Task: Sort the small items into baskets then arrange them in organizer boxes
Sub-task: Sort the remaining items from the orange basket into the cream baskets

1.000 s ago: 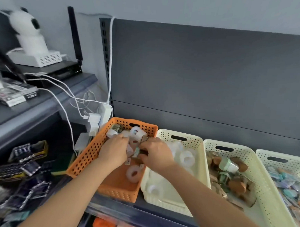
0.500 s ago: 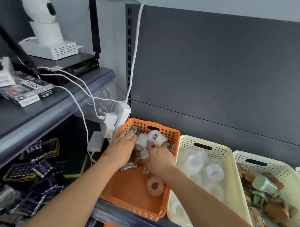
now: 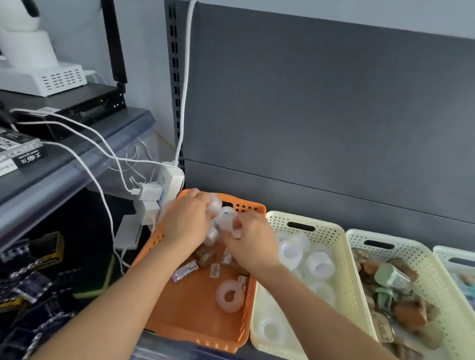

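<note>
An orange basket [image 3: 191,323] sits at the left end of a grey shelf. Both my hands are at its far end. My left hand [image 3: 185,221] grips clear tape rolls [image 3: 215,206] against the back wall. My right hand [image 3: 249,241] pinches another clear tape roll [image 3: 227,220] between thumb and fingers. On the basket floor lie a pale pink tape roll [image 3: 229,296], a small purple pack [image 3: 185,271], brown rolls [image 3: 205,256] and small labelled pieces [image 3: 215,270].
A cream basket [image 3: 336,237] of clear tape rolls stands right of the orange one, then a cream basket [image 3: 432,272] of brown and green items, then a fourth [image 3: 460,257]. A white power strip [image 3: 169,185] with cables hangs at the left. Dark packs [image 3: 25,288] fill the lower left shelf.
Both hands moved up to the far end of the orange basket and gathered clear tape rolls there. The view has shifted left and closer.
</note>
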A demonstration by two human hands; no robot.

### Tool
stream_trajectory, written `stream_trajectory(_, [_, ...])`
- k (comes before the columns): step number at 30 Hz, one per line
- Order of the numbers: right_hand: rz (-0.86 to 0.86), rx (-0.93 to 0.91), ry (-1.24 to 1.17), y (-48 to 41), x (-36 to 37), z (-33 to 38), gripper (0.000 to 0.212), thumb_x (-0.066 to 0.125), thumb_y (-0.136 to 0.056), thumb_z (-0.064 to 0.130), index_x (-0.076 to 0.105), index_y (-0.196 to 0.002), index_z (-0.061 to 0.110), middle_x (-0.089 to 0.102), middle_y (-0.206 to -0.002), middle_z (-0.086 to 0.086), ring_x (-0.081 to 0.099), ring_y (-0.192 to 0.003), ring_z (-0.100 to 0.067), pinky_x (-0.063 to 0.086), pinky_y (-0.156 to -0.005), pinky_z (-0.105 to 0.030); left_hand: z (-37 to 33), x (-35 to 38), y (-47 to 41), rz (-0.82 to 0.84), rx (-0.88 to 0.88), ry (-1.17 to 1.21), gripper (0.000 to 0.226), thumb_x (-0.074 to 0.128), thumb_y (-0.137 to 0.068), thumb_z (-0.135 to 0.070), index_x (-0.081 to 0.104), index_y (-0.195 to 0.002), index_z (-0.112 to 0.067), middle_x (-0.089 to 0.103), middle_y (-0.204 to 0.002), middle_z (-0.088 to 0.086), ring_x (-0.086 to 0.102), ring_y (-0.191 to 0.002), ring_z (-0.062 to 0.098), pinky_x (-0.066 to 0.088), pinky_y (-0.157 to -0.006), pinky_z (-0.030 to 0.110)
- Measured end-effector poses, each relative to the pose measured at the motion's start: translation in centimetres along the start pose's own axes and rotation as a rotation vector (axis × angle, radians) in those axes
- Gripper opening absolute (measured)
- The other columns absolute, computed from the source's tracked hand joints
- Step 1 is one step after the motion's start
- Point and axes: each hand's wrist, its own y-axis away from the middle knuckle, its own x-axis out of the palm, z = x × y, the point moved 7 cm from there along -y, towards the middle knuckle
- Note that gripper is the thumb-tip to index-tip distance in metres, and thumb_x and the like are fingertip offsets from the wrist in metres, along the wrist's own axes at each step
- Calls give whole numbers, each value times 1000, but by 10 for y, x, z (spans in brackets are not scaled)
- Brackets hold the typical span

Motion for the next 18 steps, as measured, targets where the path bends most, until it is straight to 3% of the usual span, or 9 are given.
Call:
stream_trajectory(3, [-185, -16, 64, 3, -45, -19, 19, 65, -78, 27, 64, -79, 8, 60, -81, -6, 53, -81, -26, 35, -61, -29, -46, -7, 2, -64, 88, 215, 15, 59, -90, -22, 64, -102, -16, 54, -103, -2, 55, -82, 21, 45, -61, 36])
stream_trajectory(6, [-182, 30, 162, 12, -78, -54, 22, 65, -82, 31, 66, -86, 9, 61, -86, -4, 52, -85, -23, 35, -65, -27, -91, -2, 8, -5, 157, 247, 20, 59, -92, -30, 63, -109, -19, 53, -106, -5, 57, -87, 19, 45, -64, 33])
stream_trajectory(8, [-31, 95, 186, 19, -89, -79, 21, 65, -81, 34, 66, -87, 14, 61, -91, 0, 53, -91, -20, 37, -69, -27, -116, 7, 15, 121, 203, 184, 14, 61, -90, -35, 63, -96, -22, 53, -100, -5, 56, -89, 21, 45, -65, 33])
stream_trajectory(11, [388, 144, 172, 36, -90, -97, 21, 70, -75, 36, 66, -78, 16, 66, -90, 3, 59, -90, -16, 49, -79, -30, -145, 25, 36, 398, 309, 26, 27, 70, -81, -38, 53, -68, -22, 50, -77, -7, 52, -75, 19, 33, -53, 28])
stream_trajectory(15, [865, 88, 221, 76, -71, -98, 25, 73, -77, 37, 74, -94, 20, 72, -97, 9, 62, -87, -8, 45, -78, -21, -161, 47, 70, 721, 415, -128, 23, 74, -78, -37, 68, -91, -20, 63, -86, -3, 59, -77, 17, 38, -54, 26])
stream_trajectory(18, [929, 73, 195, 92, -59, -101, 21, 76, -77, 33, 75, -94, 20, 72, -95, 9, 63, -88, -7, 43, -80, -20, -159, 65, 90, 898, 404, -89, 22, 75, -79, -31, 69, -96, -18, 65, -94, -4, 61, -84, 16, 44, -63, 25])
